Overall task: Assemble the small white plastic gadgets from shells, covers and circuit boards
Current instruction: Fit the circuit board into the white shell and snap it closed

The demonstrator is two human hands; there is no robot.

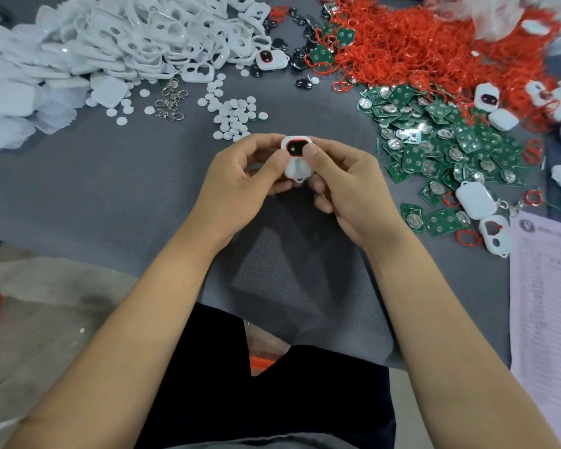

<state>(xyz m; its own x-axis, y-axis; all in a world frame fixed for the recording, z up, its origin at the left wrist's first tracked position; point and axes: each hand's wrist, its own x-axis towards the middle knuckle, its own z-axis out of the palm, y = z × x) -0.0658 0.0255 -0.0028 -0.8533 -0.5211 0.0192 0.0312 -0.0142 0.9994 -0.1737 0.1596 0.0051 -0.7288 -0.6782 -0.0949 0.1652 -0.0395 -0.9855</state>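
A small white gadget [294,157] with a black oval window ringed in red sits between both hands above the grey table [110,189]. My left hand [243,179] grips its left side, thumb on the front face. My right hand [344,186] grips its right side, thumb pressing beside the window. Its lower loop pokes out below the thumbs. Green circuit boards [441,147] lie heaped to the right. White shells and covers [110,43] are piled at the back left.
Red rubber rings [418,43] form a big heap at the back right. White round discs [234,115] and metal clasps [172,102] lie behind the hands. Finished gadgets [476,199] sit at the right, beside a printed sheet [544,303]. Small black parts [302,82] are scattered at the back centre.
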